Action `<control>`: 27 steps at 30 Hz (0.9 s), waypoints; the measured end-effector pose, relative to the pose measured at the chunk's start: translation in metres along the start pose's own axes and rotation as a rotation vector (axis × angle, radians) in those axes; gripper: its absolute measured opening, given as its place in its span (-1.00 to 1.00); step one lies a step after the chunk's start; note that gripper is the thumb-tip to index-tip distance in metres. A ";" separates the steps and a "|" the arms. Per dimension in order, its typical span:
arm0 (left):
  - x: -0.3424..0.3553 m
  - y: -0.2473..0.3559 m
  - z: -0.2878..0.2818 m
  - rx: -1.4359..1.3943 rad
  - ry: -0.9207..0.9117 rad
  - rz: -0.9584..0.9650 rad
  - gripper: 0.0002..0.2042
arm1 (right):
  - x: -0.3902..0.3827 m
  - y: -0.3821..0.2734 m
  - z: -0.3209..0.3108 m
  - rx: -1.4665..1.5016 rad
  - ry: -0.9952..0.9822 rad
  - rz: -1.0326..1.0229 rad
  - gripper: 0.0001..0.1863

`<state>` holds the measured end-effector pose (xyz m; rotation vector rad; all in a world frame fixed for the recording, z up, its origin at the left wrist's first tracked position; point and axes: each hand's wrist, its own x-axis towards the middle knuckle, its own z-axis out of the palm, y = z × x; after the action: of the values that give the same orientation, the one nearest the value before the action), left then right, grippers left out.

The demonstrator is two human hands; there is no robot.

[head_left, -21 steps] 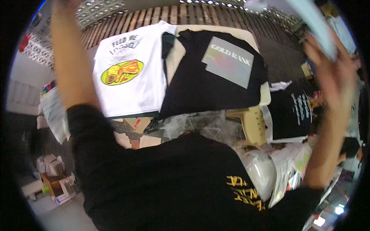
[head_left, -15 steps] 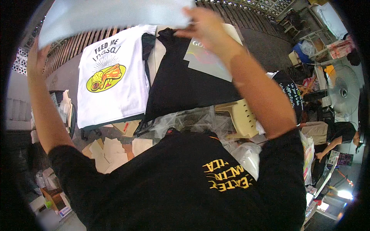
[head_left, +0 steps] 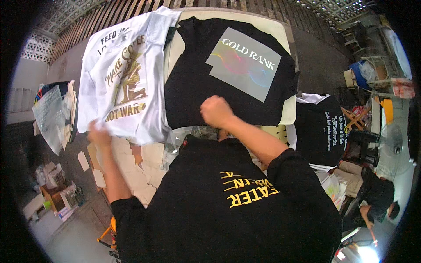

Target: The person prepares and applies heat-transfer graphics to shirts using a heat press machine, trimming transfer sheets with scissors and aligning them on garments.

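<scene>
A white shirt with a brown kneeling-figure print [head_left: 129, 81] lies over another white shirt [head_left: 106, 35] at the left of a cream table [head_left: 287, 114]. A black shirt [head_left: 184, 79] with a pale grey rectangular print [head_left: 241, 74] lies at the right. My left hand [head_left: 99, 132] is blurred at the white shirt's near left corner; whether it grips the cloth is unclear. My right hand [head_left: 215, 110] is closed over the near part of the black shirt; I cannot make out whether anything is in its fingers.
A folded black shirt [head_left: 318, 131] lies right of the table, near a fan [head_left: 394, 149]. Garments and sheets [head_left: 52, 118] are piled left. Paper pieces [head_left: 144, 166] lie below the table. A person in black [head_left: 379, 197] is at the lower right.
Both hands have come down from high up, where they held a pale sheet of cloth. The white shirt with the brown print now covers most of the other white shirt.
</scene>
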<state>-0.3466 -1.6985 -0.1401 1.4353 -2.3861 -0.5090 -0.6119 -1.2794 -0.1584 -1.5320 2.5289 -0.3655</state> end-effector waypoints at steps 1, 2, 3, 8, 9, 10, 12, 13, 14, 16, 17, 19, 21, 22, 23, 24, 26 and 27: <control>-0.023 -0.055 0.050 -0.045 0.151 0.451 -0.65 | 0.006 0.019 0.001 0.039 0.099 -0.025 -0.82; -0.058 0.023 0.108 -0.040 0.162 0.598 -0.67 | 0.004 0.052 0.010 0.021 0.201 0.062 -0.85; -0.082 0.108 0.126 -0.112 -0.016 0.661 -0.66 | 0.005 0.080 0.013 0.023 0.229 0.106 -0.87; -0.117 0.260 0.189 -0.170 -0.146 0.797 -0.65 | 0.039 0.116 0.005 -0.038 0.236 0.044 -0.81; -0.111 0.274 0.194 -0.133 -0.141 0.824 -0.61 | 0.045 0.119 0.000 -0.041 0.205 0.032 -0.77; -0.105 0.282 0.201 -0.169 -0.126 0.831 -0.59 | 0.058 0.115 0.000 -0.026 0.189 0.015 -0.74; -0.099 0.273 0.216 -0.198 -0.130 0.751 -0.58 | 0.070 0.111 0.004 -0.061 0.214 -0.026 -0.80; -0.100 0.268 0.220 -0.131 -0.127 0.773 -0.57 | 0.074 0.108 0.001 -0.076 0.218 -0.037 -0.80; -0.102 0.266 0.220 -0.136 -0.127 0.749 -0.57 | 0.077 0.104 -0.001 -0.104 0.216 -0.042 -0.78; -0.102 0.266 0.217 -0.141 -0.143 0.726 -0.57 | 0.083 0.101 0.006 -0.144 0.159 -0.034 -0.77; -0.103 0.269 0.215 -0.171 -0.128 0.700 -0.60 | 0.086 0.102 0.005 -0.175 0.137 -0.026 -0.76; -0.088 0.269 0.205 -0.428 -0.081 0.686 -0.65 | 0.087 0.099 0.004 -0.171 0.149 -0.003 -0.76; -0.030 0.268 0.159 -0.484 0.116 0.771 -0.71 | 0.087 0.095 0.003 -0.181 0.162 0.044 -0.75; 0.020 0.240 0.142 -0.449 0.160 0.589 -0.72 | 0.086 0.094 0.003 -0.191 0.154 0.055 -0.74; 0.071 0.212 0.124 -0.415 0.189 0.398 -0.73 | 0.083 0.091 0.002 -0.203 0.138 0.063 -0.73; 0.121 0.185 0.104 -0.387 0.205 0.215 -0.73 | 0.082 0.090 0.001 -0.213 0.130 0.064 -0.73; 0.227 0.036 0.101 0.302 0.362 0.387 -0.64 | 0.093 0.085 -0.003 -0.228 0.123 0.019 -0.72; 0.262 -0.044 0.096 0.657 0.340 0.355 -0.61 | 0.099 0.084 -0.003 -0.216 0.106 -0.017 -0.71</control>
<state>-0.4723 -1.9371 -0.2245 1.1334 -2.5315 0.6101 -0.7293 -1.3294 -0.1815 -1.6495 2.7151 -0.1845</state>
